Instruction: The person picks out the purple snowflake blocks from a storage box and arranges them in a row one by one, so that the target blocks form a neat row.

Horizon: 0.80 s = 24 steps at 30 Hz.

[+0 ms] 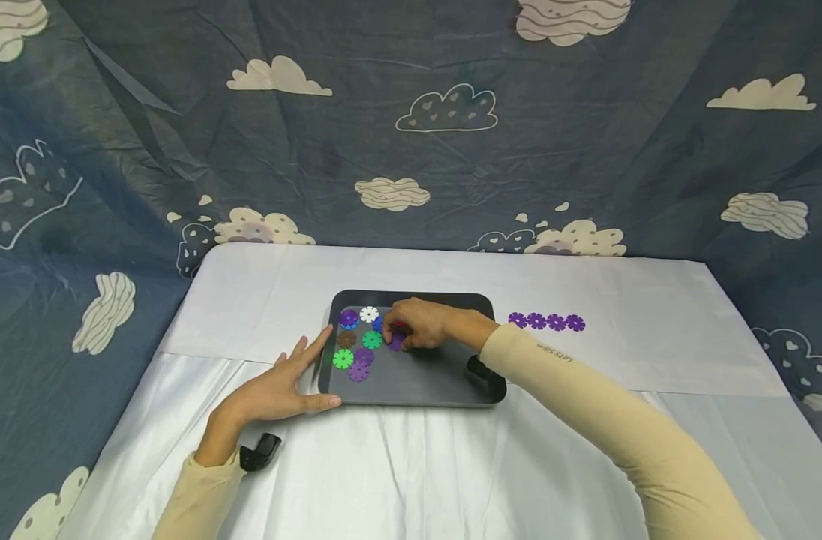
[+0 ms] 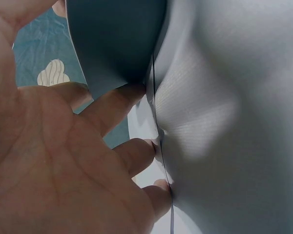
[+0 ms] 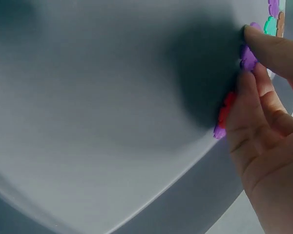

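Note:
A dark grey tray (image 1: 438,386) holds several small flower-shaped plastic discs in its left part. My right hand (image 1: 421,322) reaches into it, thumb and fingertips pinching the edges of a purple disc (image 3: 249,57). Close beside those fingers lies a red disc (image 3: 226,109) overlapping another purple one. Left of the hand are a white disc (image 1: 369,314), a brown disc (image 1: 346,339), a teal green disc (image 1: 372,340), a bright green disc (image 1: 343,358) and lighter purple discs (image 1: 359,371). My left hand (image 1: 276,390) rests with spread, straight fingers against the tray's left side, its thumb at the near corner.
On the white-covered table (image 1: 249,300), right of the tray, purple discs (image 1: 556,322) form a straight row. A small black device (image 1: 261,452) sits at the left wrist. Behind the table hangs a dark blue cloth (image 1: 357,112) with cloud prints.

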Each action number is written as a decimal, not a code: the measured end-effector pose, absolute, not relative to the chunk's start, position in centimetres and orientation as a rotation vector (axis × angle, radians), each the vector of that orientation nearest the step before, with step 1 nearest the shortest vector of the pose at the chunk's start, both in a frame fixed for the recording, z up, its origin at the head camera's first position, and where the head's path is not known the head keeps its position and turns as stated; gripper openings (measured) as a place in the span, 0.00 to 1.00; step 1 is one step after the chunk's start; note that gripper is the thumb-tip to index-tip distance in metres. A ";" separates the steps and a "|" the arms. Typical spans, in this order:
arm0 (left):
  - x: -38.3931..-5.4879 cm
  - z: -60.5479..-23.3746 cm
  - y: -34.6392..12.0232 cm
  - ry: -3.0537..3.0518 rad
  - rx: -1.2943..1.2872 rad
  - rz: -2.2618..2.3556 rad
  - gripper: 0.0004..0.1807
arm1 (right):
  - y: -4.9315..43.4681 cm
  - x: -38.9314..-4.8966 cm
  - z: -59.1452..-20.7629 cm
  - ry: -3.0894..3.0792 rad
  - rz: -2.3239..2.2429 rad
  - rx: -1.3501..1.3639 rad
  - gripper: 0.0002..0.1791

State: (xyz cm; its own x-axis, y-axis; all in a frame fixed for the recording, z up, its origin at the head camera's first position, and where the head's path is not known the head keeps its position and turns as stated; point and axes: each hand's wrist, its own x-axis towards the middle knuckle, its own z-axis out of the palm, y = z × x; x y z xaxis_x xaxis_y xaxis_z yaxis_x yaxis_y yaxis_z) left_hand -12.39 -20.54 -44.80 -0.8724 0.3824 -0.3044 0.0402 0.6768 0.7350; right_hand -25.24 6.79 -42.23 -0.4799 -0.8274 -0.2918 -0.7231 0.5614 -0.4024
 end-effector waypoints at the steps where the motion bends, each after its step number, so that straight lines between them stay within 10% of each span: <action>1: -12.4 -44.8 -20.5 2.455 0.331 1.058 0.62 | 6.8 -25.2 -42.2 2.344 -0.312 -1.254 0.08; 24: -12.4 -44.9 -20.5 2.461 0.329 1.048 0.62 | 7.3 -25.4 -42.1 2.324 -0.420 -1.207 0.10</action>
